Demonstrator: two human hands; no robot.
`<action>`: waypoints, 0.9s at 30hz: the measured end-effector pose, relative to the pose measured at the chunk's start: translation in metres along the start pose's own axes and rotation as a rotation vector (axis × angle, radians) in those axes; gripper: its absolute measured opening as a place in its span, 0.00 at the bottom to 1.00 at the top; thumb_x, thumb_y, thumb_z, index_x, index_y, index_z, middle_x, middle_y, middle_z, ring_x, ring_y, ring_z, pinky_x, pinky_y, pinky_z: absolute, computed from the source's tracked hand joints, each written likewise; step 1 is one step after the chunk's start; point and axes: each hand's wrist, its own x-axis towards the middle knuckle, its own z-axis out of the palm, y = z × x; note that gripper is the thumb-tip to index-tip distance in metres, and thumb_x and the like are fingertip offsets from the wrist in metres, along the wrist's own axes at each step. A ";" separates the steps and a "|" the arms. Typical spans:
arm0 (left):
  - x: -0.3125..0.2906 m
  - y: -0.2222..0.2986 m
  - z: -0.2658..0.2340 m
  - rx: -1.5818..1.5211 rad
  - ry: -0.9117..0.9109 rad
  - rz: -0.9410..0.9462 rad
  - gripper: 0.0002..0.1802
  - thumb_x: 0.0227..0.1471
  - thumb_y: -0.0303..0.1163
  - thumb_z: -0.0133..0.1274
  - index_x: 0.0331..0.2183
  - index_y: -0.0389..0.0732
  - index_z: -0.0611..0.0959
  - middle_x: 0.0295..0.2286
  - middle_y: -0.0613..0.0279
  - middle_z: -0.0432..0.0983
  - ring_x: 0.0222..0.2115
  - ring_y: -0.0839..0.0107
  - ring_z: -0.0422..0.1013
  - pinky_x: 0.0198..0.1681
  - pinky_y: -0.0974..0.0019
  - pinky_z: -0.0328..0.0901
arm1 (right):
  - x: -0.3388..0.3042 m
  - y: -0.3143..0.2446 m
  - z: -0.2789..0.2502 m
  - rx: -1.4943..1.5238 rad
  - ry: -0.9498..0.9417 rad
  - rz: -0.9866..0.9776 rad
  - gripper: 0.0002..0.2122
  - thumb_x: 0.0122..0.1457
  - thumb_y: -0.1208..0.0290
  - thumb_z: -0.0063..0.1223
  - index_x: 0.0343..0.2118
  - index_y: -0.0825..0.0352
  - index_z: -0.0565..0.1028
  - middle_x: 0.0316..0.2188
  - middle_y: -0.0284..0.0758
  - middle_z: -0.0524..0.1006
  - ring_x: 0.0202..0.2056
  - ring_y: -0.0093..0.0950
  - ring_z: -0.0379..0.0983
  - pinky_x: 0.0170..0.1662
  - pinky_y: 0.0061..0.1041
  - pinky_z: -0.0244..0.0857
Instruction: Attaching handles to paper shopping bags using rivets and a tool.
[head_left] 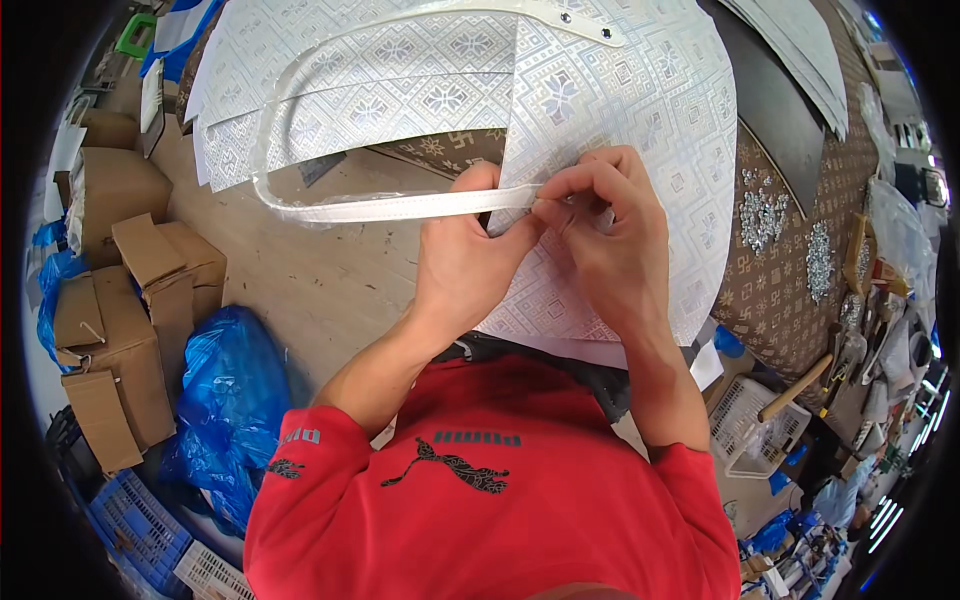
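Observation:
A long white stitched strap (385,207), partly wrapped in clear plastic film, curves in a loop from my hands out to the left and back to the far side. Its wide far end (575,22) carries two dark round metal fittings. Near the strap's other end, my left hand (458,262) is closed around it, thumb in front and fingers behind. At the tip itself, my right hand (615,240) pinches with thumb and forefinger; any small part between those fingertips is hidden. Under both hands lies a silvery patterned sheet (640,90).
Right of the sheet, a brown patterned cloth (775,310) bears two piles of small metal pieces (763,218). A white basket (745,425) with a wooden-handled tool (797,388) stands lower right. Cardboard boxes (120,340) and a blue plastic bag (232,395) fill the left floor.

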 end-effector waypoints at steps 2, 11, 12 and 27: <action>0.000 0.000 0.000 -0.007 0.002 0.027 0.11 0.52 0.27 0.65 0.37 0.35 0.81 0.28 0.60 0.78 0.30 0.78 0.71 0.33 0.67 0.68 | 0.000 -0.001 0.000 -0.007 -0.002 -0.002 0.09 0.50 0.86 0.65 0.33 0.68 0.79 0.34 0.29 0.70 0.33 0.22 0.67 0.37 0.21 0.62; 0.003 -0.009 0.000 -0.102 -0.069 0.076 0.14 0.57 0.28 0.64 0.44 0.34 0.81 0.36 0.62 0.81 0.36 0.78 0.73 0.40 0.70 0.69 | 0.008 0.003 -0.002 -0.031 -0.009 0.004 0.09 0.53 0.83 0.63 0.37 0.66 0.77 0.32 0.29 0.71 0.32 0.21 0.67 0.37 0.22 0.63; 0.005 -0.011 -0.001 -0.194 -0.088 0.040 0.15 0.58 0.29 0.63 0.45 0.34 0.81 0.38 0.62 0.81 0.37 0.78 0.73 0.42 0.70 0.69 | 0.010 0.004 -0.009 -0.042 -0.061 -0.021 0.08 0.54 0.82 0.63 0.36 0.66 0.77 0.32 0.30 0.71 0.32 0.21 0.68 0.37 0.22 0.64; 0.009 -0.052 -0.012 -0.400 -0.144 -0.043 0.16 0.62 0.27 0.56 0.50 0.33 0.79 0.43 0.63 0.79 0.42 0.78 0.71 0.48 0.72 0.65 | 0.075 0.052 -0.151 -0.689 0.290 0.162 0.16 0.66 0.65 0.58 0.50 0.70 0.77 0.39 0.32 0.80 0.40 0.21 0.75 0.43 0.21 0.68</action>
